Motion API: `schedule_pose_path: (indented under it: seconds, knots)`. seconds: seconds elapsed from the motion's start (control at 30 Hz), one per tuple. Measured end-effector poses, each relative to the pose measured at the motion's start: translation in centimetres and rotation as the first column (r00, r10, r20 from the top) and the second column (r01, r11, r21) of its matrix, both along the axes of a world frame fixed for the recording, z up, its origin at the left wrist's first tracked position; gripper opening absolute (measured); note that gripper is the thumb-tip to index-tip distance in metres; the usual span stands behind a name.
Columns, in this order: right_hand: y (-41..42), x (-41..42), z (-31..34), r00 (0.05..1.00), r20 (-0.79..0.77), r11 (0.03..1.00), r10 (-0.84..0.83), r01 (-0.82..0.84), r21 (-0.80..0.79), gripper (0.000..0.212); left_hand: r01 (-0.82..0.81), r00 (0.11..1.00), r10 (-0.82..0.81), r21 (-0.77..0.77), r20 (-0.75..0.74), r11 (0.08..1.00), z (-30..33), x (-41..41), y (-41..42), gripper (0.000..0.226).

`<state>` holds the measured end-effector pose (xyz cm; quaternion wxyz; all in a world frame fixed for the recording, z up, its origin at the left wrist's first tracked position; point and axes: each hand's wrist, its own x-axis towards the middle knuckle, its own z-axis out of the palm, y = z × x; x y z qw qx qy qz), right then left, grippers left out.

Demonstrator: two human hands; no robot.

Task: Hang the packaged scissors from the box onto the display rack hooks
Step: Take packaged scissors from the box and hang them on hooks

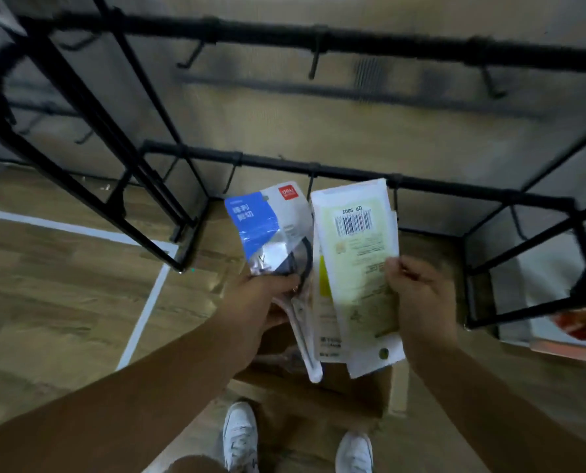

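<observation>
My left hand [267,302] grips a blue-and-grey scissors pack [271,230] together with other white packs [305,336] fanned below it. My right hand [418,291] pinches a pale green-and-white pack [360,268], its barcode side up, by its right edge. That pack's top reaches the lower black rail [319,170] of the display rack, close to a hook [394,199]. Another hook [310,186] hangs between the two packs. The upper rail [319,39] carries several bare hooks. A brown cardboard box [370,394] sits on the floor beneath my hands.
A second black rack frame [80,107] stands at the left. The wooden floor carries white tape lines [145,312]. My white shoes [240,435] are near the box. Red and white items [581,322] lie at the right edge.
</observation>
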<state>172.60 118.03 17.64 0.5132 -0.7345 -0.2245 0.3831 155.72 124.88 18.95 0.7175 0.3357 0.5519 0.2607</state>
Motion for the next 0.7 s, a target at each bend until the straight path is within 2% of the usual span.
schedule_pose_path:
  seconds: [0.13, 0.2, 0.27, 0.33, 0.37, 0.47, 0.5, 0.57, 0.7]
  knots:
    - [-2.0, 1.1, 12.6, 0.997, -0.07, 0.994, 0.016, -0.008, 0.11, 0.029, 0.096, 0.99, -0.095, -0.007, 0.101, 0.995, 12.2, 1.9, -1.9, 0.012]
    - [-2.8, 2.1, 17.8, 0.996, -0.084, 0.987, 0.02, -0.007, 0.16, 0.032, 0.088, 0.982, -0.079, -0.046, 0.169, 0.995, 17.7, 3.6, -2.7, 0.019]
    - [-3.5, 3.3, 22.6, 0.997, -0.078, 0.978, 0.024, -0.007, 0.209, 0.03, 0.072, 0.973, -0.076, 0.03, 0.219, 0.997, 22.5, 5.5, -3.8, 0.014]
    - [-4.0, 4.5, 26.8, 1.0, -0.023, 0.965, 0.012, -0.006, 0.263, 0.029, 0.055, 0.965, -0.091, 0.149, 0.248, 0.987, 26.8, 7.1, -4.7, 0.02]
    - [-4.3, 5.0, 28.5, 1.0, -0.001, 0.956, 0.001, 0.0, 0.292, 0.028, 0.05, 0.962, -0.096, 0.182, 0.254, 0.982, 28.4, 7.7, -5.1, 0.023]
    - [-4.3, 6.0, 32.4, 0.999, 0.035, 0.928, -0.015, 0.001, 0.372, 0.024, 0.058, 0.967, -0.107, 0.21, 0.23, 0.976, 32.3, 8.7, -5.6, 0.055]
    - [-4.1, 6.2, 33.5, 0.999, 0.039, 0.92, -0.008, -0.008, 0.392, 0.024, 0.046, 0.967, -0.096, 0.211, 0.235, 0.976, 33.2, 8.9, -5.5, 0.058]
    - [-3.6, 6.3, 35.2, 0.998, 0.057, 0.9, 0.009, -0.033, 0.435, 0.026, 0.039, 0.957, -0.095, 0.201, 0.275, 0.979, 35.0, 9.0, -5.2, 0.055]
    - [-2.0, 6.0, 38.7, 0.997, 0.075, 0.831, 0.012, -0.052, 0.553, 0.028, 0.125, 0.918, -0.192, 0.209, 0.346, 0.97, 37.7, 8.8, -4.2, 0.046]
